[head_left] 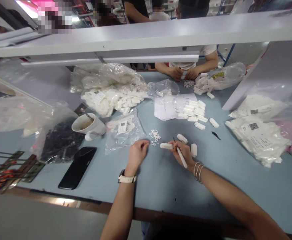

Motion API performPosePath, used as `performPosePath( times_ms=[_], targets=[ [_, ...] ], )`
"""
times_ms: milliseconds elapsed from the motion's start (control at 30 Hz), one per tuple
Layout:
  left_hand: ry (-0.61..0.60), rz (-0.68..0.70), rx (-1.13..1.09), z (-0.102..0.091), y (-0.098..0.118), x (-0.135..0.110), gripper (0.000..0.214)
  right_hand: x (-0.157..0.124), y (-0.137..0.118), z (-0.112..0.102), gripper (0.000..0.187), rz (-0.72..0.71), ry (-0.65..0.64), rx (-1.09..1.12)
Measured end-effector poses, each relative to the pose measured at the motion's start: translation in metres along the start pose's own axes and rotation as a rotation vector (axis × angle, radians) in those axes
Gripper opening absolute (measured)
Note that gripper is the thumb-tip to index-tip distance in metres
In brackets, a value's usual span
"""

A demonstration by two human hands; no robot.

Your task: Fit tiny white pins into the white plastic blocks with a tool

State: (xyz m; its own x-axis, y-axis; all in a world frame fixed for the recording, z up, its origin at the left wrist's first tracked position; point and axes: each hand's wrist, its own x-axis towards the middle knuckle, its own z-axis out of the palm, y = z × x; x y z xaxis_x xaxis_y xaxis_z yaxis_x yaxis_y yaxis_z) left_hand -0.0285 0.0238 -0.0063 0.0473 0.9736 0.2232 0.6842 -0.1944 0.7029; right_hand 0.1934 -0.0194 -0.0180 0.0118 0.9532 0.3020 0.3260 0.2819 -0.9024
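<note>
Well, in the head view, the right hand [182,154] was over the blue table [158,186], its fingers closed around a white pen-like tool [182,158] that slanted across the hand, with a thin dark tip pointing away from the wearer. A slim white block [166,146] with rows of small openings lay at those fingertips, its far end jutting out toward the left; whether the fingers gripped it or only steadied it could not be told. The left hand [137,151] rested on the table with its fingers curled in and the thumb close to the forefinger; whether they pinched anything could not be told. Just beside it was a scatter of tiny white pieces [155,136], between the two hands. Two loose white blocks [182,138] lay near the right hand, and a larger heap of blocks [197,110] sat farther back, partly on a printed sheet [164,108]. Left of the scatter lay a clear bag [122,130], then a mug [96,126] with a spoon [86,115] in it and a black phone [77,168]. Across the table, a co-worker's hands [176,74] were near another pile of white blocks [203,83].
</note>
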Motion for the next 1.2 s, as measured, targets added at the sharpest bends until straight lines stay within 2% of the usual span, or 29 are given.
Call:
performPosePath(
  times_ms=[167, 333, 533, 633, 767, 967, 1200],
  targets=[
    [-0.097, 0.142, 0.122, 0.01, 0.002, 0.0, 0.014, 0.001, -0.001, -0.001, 0.018, -0.011, 0.009, -0.019],
    [-0.089, 0.116, 0.153, 0.011, 0.007, 0.0, 0.014, 0.001, 0.0, -0.001, 0.018, -0.007, -0.003, -0.012],
    [-0.133, 0.048, -0.063, 0.005, 0.025, -0.006, 0.019, 0.001, -0.001, 0.0, 0.02, -0.022, 0.01, -0.022],
    [-0.168, 0.063, -0.134, 0.006, 0.038, -0.011, 0.018, 0.002, -0.004, -0.002, 0.021, -0.051, 0.01, -0.035],
    [-0.159, 0.2, -0.108, 0.012, 0.047, -0.014, 0.016, 0.003, -0.007, -0.002, 0.021, -0.082, 0.022, -0.055],
    [-0.01, 0.438, 0.015, 0.021, 0.046, -0.017, 0.016, 0.001, -0.007, -0.002, 0.02, -0.106, 0.022, -0.078],
    [-0.002, 0.498, 0.206, 0.024, 0.05, -0.022, 0.018, 0.0, -0.006, -0.002, 0.02, -0.131, 0.018, -0.071]
  ],
)
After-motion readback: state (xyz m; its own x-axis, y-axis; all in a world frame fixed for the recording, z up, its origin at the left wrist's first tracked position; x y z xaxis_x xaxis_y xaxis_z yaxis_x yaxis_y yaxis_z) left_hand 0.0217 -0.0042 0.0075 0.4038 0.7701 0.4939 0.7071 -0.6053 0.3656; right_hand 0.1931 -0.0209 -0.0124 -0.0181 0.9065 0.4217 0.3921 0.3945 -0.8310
